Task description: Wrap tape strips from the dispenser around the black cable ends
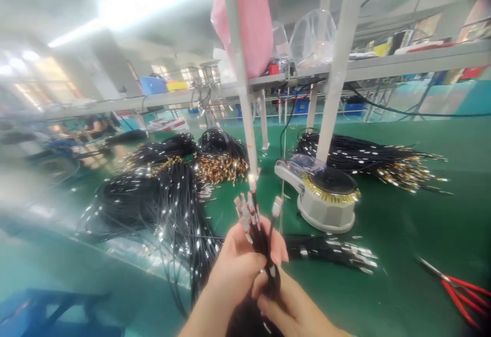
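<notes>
Near the table's front edge, my left hand [240, 252] is wrapped round a bunch of black cables [263, 242], just below their pale connector ends [247, 211]. My right hand [282, 296] closes on the same bunch a little lower. One cable with a whitish connector [276, 206] stands apart from the others at the top. The lower part of the bunch drops out of view between my wrists. Just behind my hands, another cable bundle [326, 250] lies on the green table with its silvery ends to the right.
Large heaps of black cables [180, 199] cover the left side, some hanging over the edge. A white round device with yellow pieces round its rim [330, 199] stands behind my hands. Red-handled pliers [456, 286] lie at right. White posts [337, 66] hold a shelf; another cable bundle [356, 155] lies behind.
</notes>
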Demonstrator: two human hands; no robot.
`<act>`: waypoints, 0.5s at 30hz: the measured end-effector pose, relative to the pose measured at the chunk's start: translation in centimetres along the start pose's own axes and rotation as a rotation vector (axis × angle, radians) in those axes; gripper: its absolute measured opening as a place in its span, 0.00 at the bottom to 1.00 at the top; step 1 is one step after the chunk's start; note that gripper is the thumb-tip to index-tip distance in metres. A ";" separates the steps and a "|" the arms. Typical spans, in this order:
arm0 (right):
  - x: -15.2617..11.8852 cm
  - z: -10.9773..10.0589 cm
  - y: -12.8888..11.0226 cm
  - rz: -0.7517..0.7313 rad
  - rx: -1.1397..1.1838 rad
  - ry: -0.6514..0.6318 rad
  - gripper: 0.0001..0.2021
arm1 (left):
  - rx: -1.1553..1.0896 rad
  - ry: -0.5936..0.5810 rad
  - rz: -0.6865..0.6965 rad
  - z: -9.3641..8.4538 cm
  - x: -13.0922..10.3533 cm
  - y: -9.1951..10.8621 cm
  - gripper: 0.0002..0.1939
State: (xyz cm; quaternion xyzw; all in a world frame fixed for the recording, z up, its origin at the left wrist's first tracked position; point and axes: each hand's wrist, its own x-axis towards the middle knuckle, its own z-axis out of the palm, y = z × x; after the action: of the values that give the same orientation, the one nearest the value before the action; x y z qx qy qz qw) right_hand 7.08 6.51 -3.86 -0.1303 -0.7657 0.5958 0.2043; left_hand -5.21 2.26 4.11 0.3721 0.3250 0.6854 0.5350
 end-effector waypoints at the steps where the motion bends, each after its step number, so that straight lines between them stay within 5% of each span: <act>1: 0.3 0.2 0.1 -0.002 0.003 0.010 0.13 | 0.027 -0.016 -0.006 -0.3 0.0 0.0 0.11; 5: 1.1 0.5 0.0 0.138 -0.053 0.141 0.21 | 0.081 -0.121 -0.047 -2.1 0.2 -0.1 0.20; 9: 1.8 0.4 -0.6 0.148 -0.094 0.061 0.20 | 0.042 -0.165 -0.002 -3.3 0.9 -0.1 0.27; 15: 1.3 -0.2 -0.6 0.283 -0.079 0.093 0.25 | 0.055 -0.191 -0.049 -2.0 2.4 -0.2 0.28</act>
State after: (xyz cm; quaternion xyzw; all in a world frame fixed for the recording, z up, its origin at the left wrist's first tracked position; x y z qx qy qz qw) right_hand 6.06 7.09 -3.00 -0.2721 -0.7524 0.5813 0.1481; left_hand -7.20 4.52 3.25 0.4420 0.3001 0.6243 0.5699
